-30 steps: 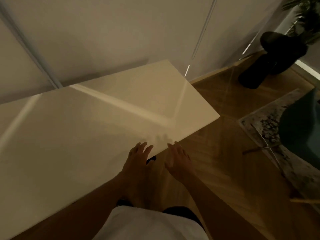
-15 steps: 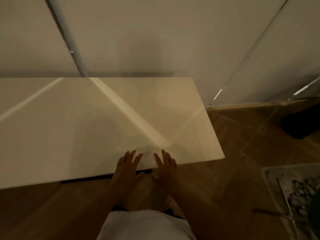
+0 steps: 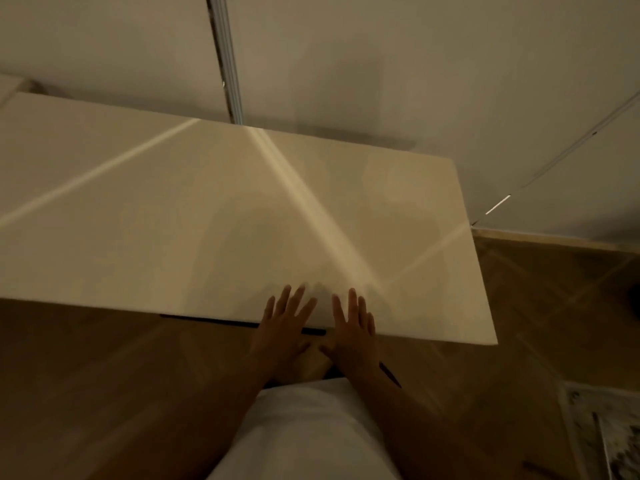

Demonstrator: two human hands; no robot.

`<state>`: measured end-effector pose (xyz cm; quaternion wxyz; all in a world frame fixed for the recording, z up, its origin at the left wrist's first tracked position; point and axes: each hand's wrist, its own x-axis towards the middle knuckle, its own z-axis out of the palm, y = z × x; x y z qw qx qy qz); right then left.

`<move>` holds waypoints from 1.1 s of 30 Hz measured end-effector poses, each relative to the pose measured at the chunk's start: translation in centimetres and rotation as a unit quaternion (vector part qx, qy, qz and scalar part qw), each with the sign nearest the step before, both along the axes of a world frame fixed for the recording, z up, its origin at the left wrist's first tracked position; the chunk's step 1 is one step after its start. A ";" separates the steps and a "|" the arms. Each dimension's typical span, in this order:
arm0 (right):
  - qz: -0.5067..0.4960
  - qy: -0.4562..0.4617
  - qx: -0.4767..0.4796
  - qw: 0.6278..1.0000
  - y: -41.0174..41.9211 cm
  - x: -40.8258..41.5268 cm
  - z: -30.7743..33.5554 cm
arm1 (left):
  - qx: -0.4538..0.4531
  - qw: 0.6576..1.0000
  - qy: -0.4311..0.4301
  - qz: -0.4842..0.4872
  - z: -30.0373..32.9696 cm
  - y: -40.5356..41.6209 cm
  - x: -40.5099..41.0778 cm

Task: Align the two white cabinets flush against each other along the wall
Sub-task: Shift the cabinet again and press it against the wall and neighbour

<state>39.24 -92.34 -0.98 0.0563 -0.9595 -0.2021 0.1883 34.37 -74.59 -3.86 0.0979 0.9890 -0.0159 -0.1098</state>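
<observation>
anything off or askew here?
Nothing clearly damaged or spilled. Both hands, left hand and right hand, lie flat, fingers spread, at the front edge of the white cabinet. Its back edge runs along the wall; no seam to a second cabinet shows.

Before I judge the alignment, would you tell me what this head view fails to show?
- Second cabinet: only a sliver shows at the top-left corner, cut off by the frame edge, so the joint is unseen.
- Cabinet front and base: hidden beneath the white cabinet top.
- Contact: whether the left hand and right hand press the edge is unclear in dim, blurred light.
- Rug: cropped at right.
</observation>
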 end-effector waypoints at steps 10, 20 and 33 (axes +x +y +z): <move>-0.039 0.051 -0.023 0.998 -0.3 0.3 -0.5 | 0.011 0.999 0.037 -0.002 -0.4 -2.5 0.8; -0.063 0.064 -0.016 0.996 -1.7 3.2 -0.5 | 0.019 0.999 0.024 -0.018 -0.4 -3.7 4.7; -0.019 0.036 -0.021 0.999 -2.0 5.5 -2.7 | 0.029 0.997 0.058 -0.049 -2.3 -3.5 6.4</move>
